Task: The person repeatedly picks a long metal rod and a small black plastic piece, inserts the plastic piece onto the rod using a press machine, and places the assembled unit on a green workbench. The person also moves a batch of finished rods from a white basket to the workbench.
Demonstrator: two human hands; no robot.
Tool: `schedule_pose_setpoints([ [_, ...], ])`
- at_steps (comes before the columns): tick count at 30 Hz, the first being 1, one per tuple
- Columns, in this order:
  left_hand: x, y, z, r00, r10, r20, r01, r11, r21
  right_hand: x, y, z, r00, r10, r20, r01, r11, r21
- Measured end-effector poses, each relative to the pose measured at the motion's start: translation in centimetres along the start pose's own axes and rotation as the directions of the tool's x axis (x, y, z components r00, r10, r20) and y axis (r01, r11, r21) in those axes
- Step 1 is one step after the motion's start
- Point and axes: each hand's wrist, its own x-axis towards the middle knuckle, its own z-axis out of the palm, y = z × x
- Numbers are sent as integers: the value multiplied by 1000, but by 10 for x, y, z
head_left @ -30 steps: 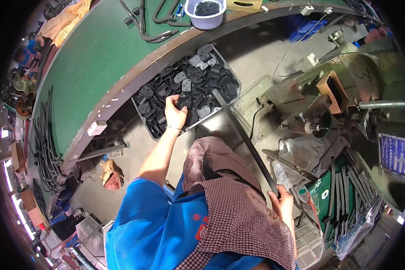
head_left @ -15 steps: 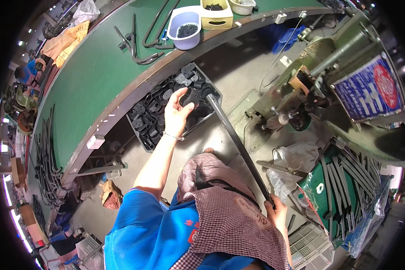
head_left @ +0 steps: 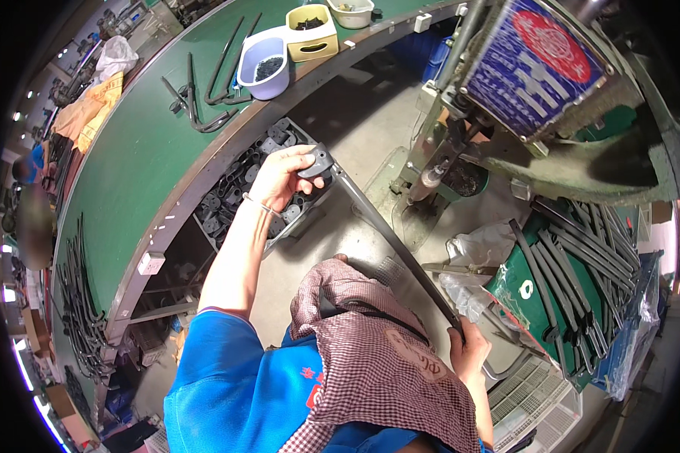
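My left hand point(head_left: 285, 175) is closed round a black plastic fitting point(head_left: 319, 161) with a small hole in it. The fitting sits at the upper end of a long dark metal tube point(head_left: 389, 235); whether the tube has entered it I cannot tell. Down at the lower right, my right hand point(head_left: 468, 349) grips the tube near its other end, so the tube slants across in front of my checked apron. Below my left hand stands a grey crate point(head_left: 304, 219), full of similar black fittings point(head_left: 242, 167).
The curved green workbench point(head_left: 140, 181) carries a lilac tub point(head_left: 264, 84), a yellow bin point(head_left: 312, 47) and bent tubes point(head_left: 193, 102). A green machine point(head_left: 434, 162) with a blue plate stands at the right. More dark tubes point(head_left: 563, 291) are stacked at the lower right.
My left hand has brought the black fitting from just left of the tube's upper end to meet it. The view has swung to the right, showing more of the machine.
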Motion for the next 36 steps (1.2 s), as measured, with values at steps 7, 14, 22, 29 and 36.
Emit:
schedule_pose_setpoints([
  [7,13,7,10,999,-10,54,18,989,-149,2,4,-11,999,-1,-50,1,1000,-7],
  [14,8,20,11,996,-28,81,47,970,-239,4,6,3,998,62,-18,-57,976,209],
  [22,10,11,48,957,-170,233,140,981,137,35,-35,17,993,117,-11,-116,992,52],
  [29,34,6,71,1000,-12,-16,13,1000,28,95,-70,5,971,103,215,-176,918,355],
  [36,36,9,73,999,-39,-3,39,999,9,94,-42,-11,933,77,351,-240,860,451],
])
